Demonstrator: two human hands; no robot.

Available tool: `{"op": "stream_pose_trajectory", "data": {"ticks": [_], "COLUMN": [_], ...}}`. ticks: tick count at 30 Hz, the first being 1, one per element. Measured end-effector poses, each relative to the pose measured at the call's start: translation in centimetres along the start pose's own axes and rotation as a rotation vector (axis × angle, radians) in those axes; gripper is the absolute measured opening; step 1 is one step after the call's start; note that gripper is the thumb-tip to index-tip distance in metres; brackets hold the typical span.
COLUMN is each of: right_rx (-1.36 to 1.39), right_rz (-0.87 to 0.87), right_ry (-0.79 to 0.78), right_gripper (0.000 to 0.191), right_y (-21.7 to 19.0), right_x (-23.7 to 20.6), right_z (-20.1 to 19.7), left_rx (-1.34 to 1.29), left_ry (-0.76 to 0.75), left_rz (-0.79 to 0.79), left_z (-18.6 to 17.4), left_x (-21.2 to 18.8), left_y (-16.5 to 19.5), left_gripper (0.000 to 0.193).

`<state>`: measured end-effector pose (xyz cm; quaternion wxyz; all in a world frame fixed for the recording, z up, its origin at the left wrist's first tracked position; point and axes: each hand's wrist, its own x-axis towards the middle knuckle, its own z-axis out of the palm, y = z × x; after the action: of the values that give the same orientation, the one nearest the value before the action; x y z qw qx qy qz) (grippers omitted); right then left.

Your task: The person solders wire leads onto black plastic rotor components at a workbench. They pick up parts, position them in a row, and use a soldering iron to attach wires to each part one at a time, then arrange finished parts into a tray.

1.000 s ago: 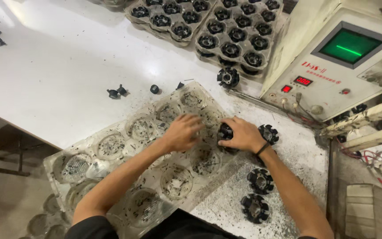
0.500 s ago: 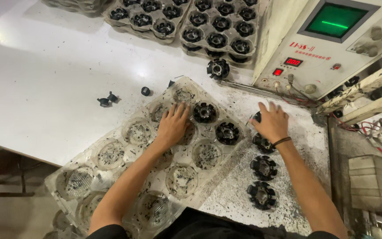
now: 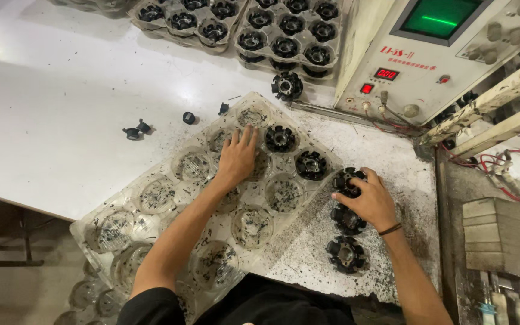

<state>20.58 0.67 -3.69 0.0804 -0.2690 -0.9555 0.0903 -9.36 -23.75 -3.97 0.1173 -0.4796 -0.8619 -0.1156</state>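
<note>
Left side of the white table (image 3: 43, 120): a few small black loose bits (image 3: 136, 129) are lying well apart from everything else.

Clear plastic tray (image 3: 151, 204) is sitting angled across the table edge, most pockets empty and dusted with black grit. Left hand (image 3: 236, 157) is pressing flat on the tray, fingers spread wide, holding nothing, just pinning it down. Two black rotor parts are already sitting in pockets: one (image 3: 280, 138) just beside the left fingertips, the other (image 3: 311, 164) one pocket over to the right.

Right hand (image 3: 365, 198) is curling over a third black rotor (image 3: 347, 180) on the speckled bench just off the tray's right edge; fingers are closing around its top, looks like a grasp, though the palm is hiding how firm it is. Two more rotors are waiting below the hand, one (image 3: 347, 221) touching under the palm, one (image 3: 345, 254) nearer the body.

Doing it well, as a judgement: keep the tray pinned so it is not sliding, lift the rotor straight up clear of its neighbour, and seat it flat in the empty pocket next to the filled ones.

Filled trays (image 3: 284, 36) are sitting at the back; a beige test unit with a green screen (image 3: 428, 54) is standing far right.
</note>
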Motion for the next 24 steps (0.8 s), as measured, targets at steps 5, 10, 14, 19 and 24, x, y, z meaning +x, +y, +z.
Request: {"op": "stream_pose_trajectory", "data": {"ticks": [5,10,14,19,24], "right_rx": [-0.138,-0.013,-0.005,0.161,0.111], "right_rz": [0.108,0.188,-0.079,0.096,0.219], "right_ry": [-0.185,-0.162,0.213,0.037,-0.007], "right_gripper": [0.075,0.062,0.071,0.069,0.072], "right_y": [-0.7,-0.5,-2.9,-3.4,-1.0], "right_x": [1.5,-1.7,-7.7,-8.1,-3.9], "right_z": [0.2,-1.8,-1.7,-1.4,-2.3], "left_rx": [-0.066,-0.108,-0.124,-0.306,-0.562], "left_ry": [0.015,0.029,0.045,0.113,-0.106], "left_rz": [-0.014,-0.020,-0.021,0.226,1.076], "left_z": [-0.1,-0.1,0.1,-1.8,-3.4], "left_x": [0.0,-0.2,0.4,-1.1,-6.1], "left_y": [0.4,0.2,0.0,6.5,19.1], "left_gripper": [0.070,0.068,0.064,0.056,0.066]}}
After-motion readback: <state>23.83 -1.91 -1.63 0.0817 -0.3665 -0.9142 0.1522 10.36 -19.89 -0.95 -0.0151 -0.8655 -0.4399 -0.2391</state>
